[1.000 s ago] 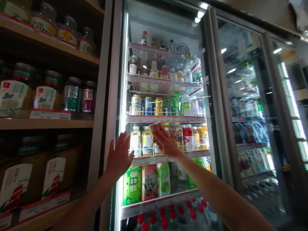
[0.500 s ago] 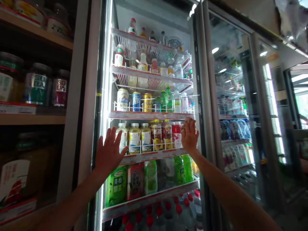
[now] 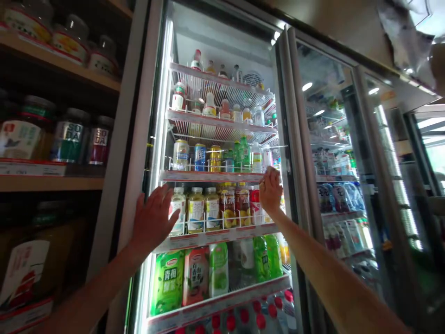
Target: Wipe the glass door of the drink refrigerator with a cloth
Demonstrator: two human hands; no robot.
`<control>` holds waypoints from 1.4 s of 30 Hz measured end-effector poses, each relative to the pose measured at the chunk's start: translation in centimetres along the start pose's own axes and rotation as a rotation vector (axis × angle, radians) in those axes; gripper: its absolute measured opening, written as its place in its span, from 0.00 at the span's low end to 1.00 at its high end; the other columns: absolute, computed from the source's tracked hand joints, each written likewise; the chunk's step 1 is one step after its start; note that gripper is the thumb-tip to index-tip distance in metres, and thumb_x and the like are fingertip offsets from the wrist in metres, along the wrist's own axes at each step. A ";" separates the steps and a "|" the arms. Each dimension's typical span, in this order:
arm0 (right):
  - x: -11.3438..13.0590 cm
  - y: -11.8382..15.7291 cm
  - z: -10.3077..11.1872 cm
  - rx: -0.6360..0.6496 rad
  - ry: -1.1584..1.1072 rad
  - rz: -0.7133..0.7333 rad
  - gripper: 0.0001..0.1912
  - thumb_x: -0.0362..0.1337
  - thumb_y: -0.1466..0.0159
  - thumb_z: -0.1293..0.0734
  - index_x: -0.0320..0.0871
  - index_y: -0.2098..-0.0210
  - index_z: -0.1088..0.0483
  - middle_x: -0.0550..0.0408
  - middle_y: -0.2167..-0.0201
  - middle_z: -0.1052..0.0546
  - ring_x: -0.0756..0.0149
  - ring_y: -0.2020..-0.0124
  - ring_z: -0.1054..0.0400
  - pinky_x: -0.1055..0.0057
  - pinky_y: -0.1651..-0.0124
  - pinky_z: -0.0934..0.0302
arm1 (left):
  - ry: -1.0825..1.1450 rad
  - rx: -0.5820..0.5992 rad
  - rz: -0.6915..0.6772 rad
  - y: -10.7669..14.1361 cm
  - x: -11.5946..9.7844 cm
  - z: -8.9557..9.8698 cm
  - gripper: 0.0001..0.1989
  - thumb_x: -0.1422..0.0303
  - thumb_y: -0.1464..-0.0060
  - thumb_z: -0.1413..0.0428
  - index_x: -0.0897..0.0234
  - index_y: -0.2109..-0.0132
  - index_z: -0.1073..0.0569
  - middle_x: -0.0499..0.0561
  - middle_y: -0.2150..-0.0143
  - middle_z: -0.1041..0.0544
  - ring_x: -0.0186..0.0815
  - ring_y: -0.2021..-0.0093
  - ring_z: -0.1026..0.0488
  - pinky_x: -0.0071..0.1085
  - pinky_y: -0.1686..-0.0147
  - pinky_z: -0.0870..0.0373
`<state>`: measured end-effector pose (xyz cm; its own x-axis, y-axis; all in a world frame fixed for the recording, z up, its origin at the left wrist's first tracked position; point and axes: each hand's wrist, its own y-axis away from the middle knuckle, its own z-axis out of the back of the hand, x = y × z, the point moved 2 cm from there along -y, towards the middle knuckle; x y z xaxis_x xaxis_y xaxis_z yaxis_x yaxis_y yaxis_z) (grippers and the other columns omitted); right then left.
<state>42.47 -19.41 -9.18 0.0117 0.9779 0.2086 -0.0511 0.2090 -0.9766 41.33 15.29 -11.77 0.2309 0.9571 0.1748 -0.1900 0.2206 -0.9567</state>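
My left hand [image 3: 155,215] is raised with its fingers spread and holds nothing. It hovers by the left edge of a tall lit drinks cooler [image 3: 281,116], in front of a pale tea bottle [image 3: 178,208]. My right hand [image 3: 271,192] is at the cooler's right side, over the shelf edge. Its fingers look bent and close together; something pale shows at the fingertips, too small to make out. Near this hand stand a red-labelled bottle [image 3: 255,202] and dark iced tea bottles [image 3: 228,206]. Whether either hand touches glass, I cannot tell.
At left, a wooden shelf [image 3: 52,183] carries jars and soda cans [image 3: 69,134]. Green and red cartons [image 3: 196,276] fill a lower cooler shelf, above red-capped bottles [image 3: 260,320]. More glass-fronted coolers [image 3: 337,139] line the right.
The view has tilted up and shifted slightly, so the shelves sit lower in the picture. My right hand has moved up against the shelves, and its fingers look closer together. My left hand stays spread.
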 end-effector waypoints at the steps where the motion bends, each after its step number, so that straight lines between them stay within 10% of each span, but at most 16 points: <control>1: 1.7 0.1 0.0 0.013 -0.029 0.123 0.29 0.35 0.35 0.49 0.43 0.35 0.50 0.48 0.34 0.45 0.52 0.33 0.58 0.50 0.41 0.47 | -0.011 0.001 0.024 -0.7 0.3 0.2 0.30 0.58 0.42 0.62 0.73 0.39 0.40 0.64 0.35 0.43 0.49 0.35 0.46 0.53 0.38 0.57; 5: 5.6 1.9 0.2 0.140 -0.084 0.635 0.30 0.35 0.36 0.47 0.49 0.35 0.51 0.55 0.34 0.45 0.59 0.32 0.60 0.51 0.35 0.59 | -0.041 0.040 0.073 -2.4 1.4 0.3 0.34 0.56 0.44 0.60 0.79 0.38 0.44 0.67 0.33 0.49 0.50 0.33 0.52 0.53 0.38 0.58; 10: 2.8 -1.7 0.7 0.027 -0.029 0.041 0.29 0.35 0.35 0.50 0.44 0.35 0.50 0.47 0.34 0.45 0.52 0.33 0.57 0.45 0.41 0.51 | -0.050 0.094 0.068 -2.5 1.3 0.3 0.35 0.55 0.44 0.59 0.78 0.37 0.44 0.65 0.33 0.50 0.49 0.33 0.53 0.52 0.37 0.58; 12: 4.6 -2.6 0.4 0.030 -0.059 0.018 0.28 0.35 0.35 0.50 0.42 0.35 0.50 0.46 0.34 0.46 0.50 0.33 0.59 0.44 0.42 0.50 | -0.060 0.113 0.084 -2.5 1.1 0.5 0.35 0.55 0.44 0.58 0.78 0.37 0.45 0.65 0.33 0.51 0.49 0.33 0.53 0.52 0.37 0.57; 19: 14.4 0.9 0.1 0.227 -0.127 0.836 0.33 0.34 0.37 0.45 0.48 0.33 0.56 0.59 0.32 0.51 0.60 0.31 0.68 0.51 0.34 0.63 | -0.087 0.131 0.049 -2.0 2.9 1.4 0.33 0.57 0.43 0.60 0.77 0.37 0.44 0.63 0.32 0.51 0.47 0.32 0.53 0.53 0.37 0.60; 25: 13.7 -2.5 -0.2 0.032 -0.156 0.237 0.29 0.34 0.35 0.48 0.46 0.35 0.51 0.49 0.34 0.48 0.50 0.33 0.59 0.41 0.39 0.56 | -0.057 0.129 0.052 -0.3 5.0 1.0 0.32 0.59 0.43 0.60 0.76 0.36 0.47 0.63 0.33 0.49 0.46 0.32 0.54 0.54 0.37 0.59; 31: 20.5 1.8 0.2 0.167 -0.157 0.974 0.31 0.38 0.35 0.44 0.49 0.34 0.55 0.60 0.33 0.50 0.60 0.31 0.68 0.51 0.33 0.63 | -0.062 0.132 0.031 -0.2 5.1 1.0 0.33 0.58 0.43 0.60 0.76 0.36 0.47 0.63 0.32 0.50 0.46 0.32 0.55 0.53 0.37 0.58; 33: 20.0 1.6 0.2 0.166 -0.164 0.965 0.30 0.37 0.35 0.44 0.49 0.34 0.54 0.60 0.33 0.49 0.60 0.31 0.66 0.48 0.33 0.65 | -0.080 0.153 0.032 -0.3 5.2 1.2 0.33 0.58 0.43 0.60 0.76 0.36 0.48 0.62 0.32 0.50 0.46 0.32 0.55 0.52 0.37 0.58; 38: 14.4 -0.6 -0.2 0.035 -0.163 0.374 0.28 0.34 0.35 0.47 0.46 0.35 0.51 0.50 0.34 0.45 0.53 0.32 0.59 0.44 0.36 0.61 | -0.088 0.161 0.029 -0.2 3.9 1.4 0.33 0.59 0.43 0.57 0.78 0.37 0.46 0.63 0.33 0.50 0.46 0.32 0.55 0.51 0.36 0.60; 42: 12.3 3.5 -0.2 0.137 -0.141 0.737 0.28 0.35 0.35 0.45 0.49 0.36 0.49 0.56 0.34 0.45 0.58 0.31 0.62 0.52 0.34 0.63 | -0.024 0.160 -0.076 0.4 0.4 0.4 0.33 0.57 0.44 0.55 0.75 0.37 0.44 0.61 0.32 0.50 0.45 0.32 0.54 0.49 0.36 0.60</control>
<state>42.65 -6.70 -10.02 -0.2005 0.8537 -0.4807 -0.1202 -0.5084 -0.8527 41.01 15.85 -11.96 0.2282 0.9403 0.2524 -0.3228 0.3176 -0.8916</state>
